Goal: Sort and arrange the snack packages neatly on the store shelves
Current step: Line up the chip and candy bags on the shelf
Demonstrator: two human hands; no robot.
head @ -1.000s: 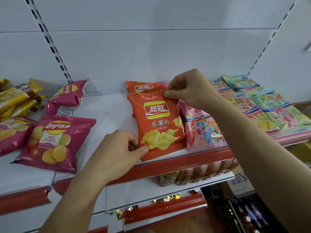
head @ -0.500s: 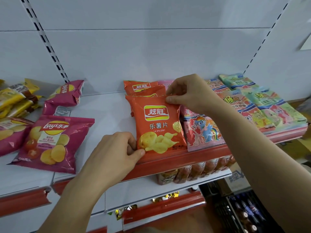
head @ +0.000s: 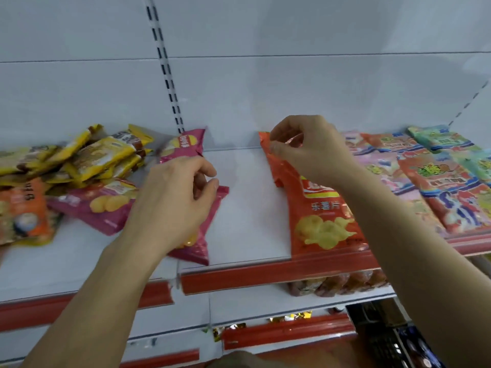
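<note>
A shop aisle is showing here: a white metal shelf [head: 247, 208] is carrying snack bags laid out for sale. Along its front edge a red price rail [head: 265, 274] is running. Behind it a slotted upright [head: 166, 75] is climbing the white back panel. Below it, more stocked shelves are showing.

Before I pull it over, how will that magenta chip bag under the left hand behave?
The magenta chip bag looks puffy, so probably light and crushable. Its glossy film may slip on the white shelf. The left hand covers its middle.
</note>
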